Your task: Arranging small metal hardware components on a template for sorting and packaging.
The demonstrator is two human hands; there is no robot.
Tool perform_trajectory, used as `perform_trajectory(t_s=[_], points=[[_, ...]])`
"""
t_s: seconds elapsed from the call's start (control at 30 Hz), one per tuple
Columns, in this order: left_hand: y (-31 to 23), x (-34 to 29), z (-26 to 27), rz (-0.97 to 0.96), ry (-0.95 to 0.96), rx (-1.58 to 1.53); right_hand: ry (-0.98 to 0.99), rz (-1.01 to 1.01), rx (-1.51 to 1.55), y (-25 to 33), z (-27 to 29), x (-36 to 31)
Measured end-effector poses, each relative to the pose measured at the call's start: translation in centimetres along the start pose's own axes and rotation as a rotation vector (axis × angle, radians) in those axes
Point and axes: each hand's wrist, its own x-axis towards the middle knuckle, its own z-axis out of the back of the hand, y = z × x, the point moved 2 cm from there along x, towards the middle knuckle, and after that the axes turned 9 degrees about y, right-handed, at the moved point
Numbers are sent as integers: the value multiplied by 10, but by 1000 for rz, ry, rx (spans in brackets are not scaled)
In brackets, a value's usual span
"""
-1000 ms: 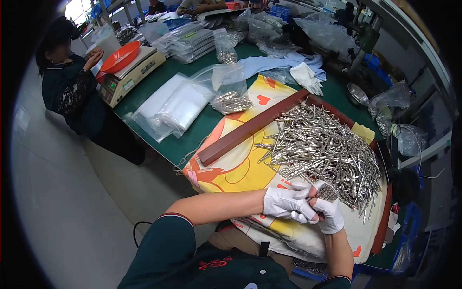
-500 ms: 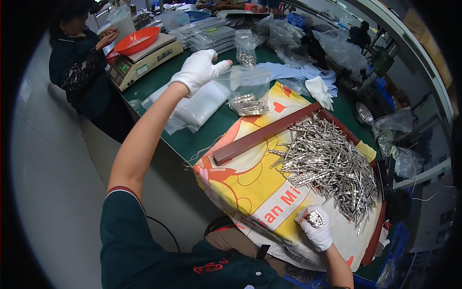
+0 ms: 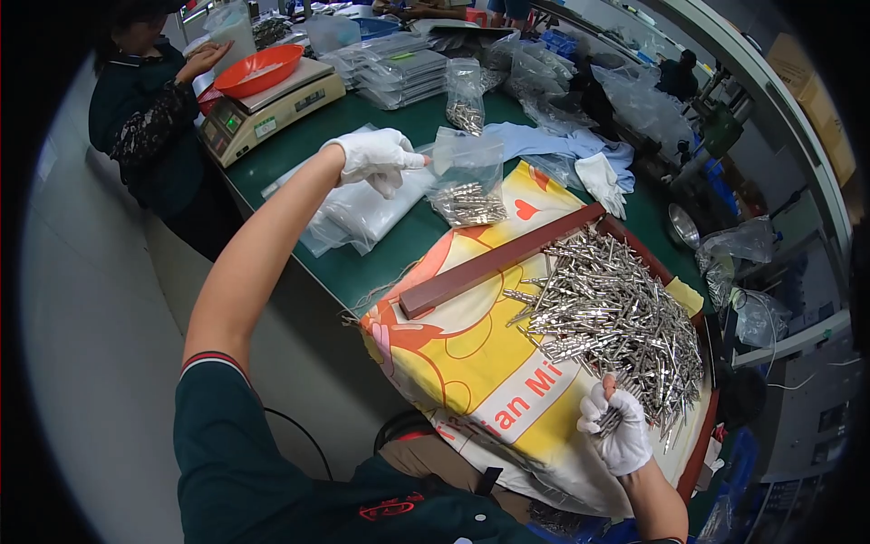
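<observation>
My right hand point(image 3: 620, 433), in a white glove with a bare fingertip, is closed round a bundle of thin metal pins point(image 3: 611, 421) at the near edge of the pile. The loose pile of shiny metal pins point(image 3: 616, 313) lies on a printed yellow and white cloth point(image 3: 471, 363). My left hand point(image 3: 376, 161), also gloved, hovers over flat clear plastic bags point(image 3: 362, 213). One finger stretches toward a clear zip bag point(image 3: 467, 195) holding several metal pins, and its tip is at the bag's left edge. Whether it touches the bag is unclear.
Brown bars point(image 3: 498, 263) border the pile. On the green table point(image 3: 362, 113) stand a scale point(image 3: 263, 113) with a red tray point(image 3: 258, 71), another bag of pins point(image 3: 465, 104), a blue cloth point(image 3: 544, 140) and a white glove point(image 3: 600, 181). A co-worker point(image 3: 149, 127) stands at left.
My left hand has come down beside the zip bag, and its fingers have drawn in. The bag's mouth looks narrower. My right hand has moved up toward the pile and turned the pin bundle.
</observation>
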Motion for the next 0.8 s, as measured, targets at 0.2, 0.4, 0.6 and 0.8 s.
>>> perform_trajectory(t_s=[0.2, 0.4, 0.6, 0.8], points=[[-10, 11, 5, -22, -102, -203, 214, -13, -493, 51, -87, 52], [-45, 18, 0, -102, -201, 6, 462, 304, -1088, 96, -180, 145], [-78, 9, -21, -190, -296, 104, 735, 485, -1187, 88, -220, 249], [-70, 7, -25, -207, -321, -55, 672, 262, -1513, 73, -199, 295]])
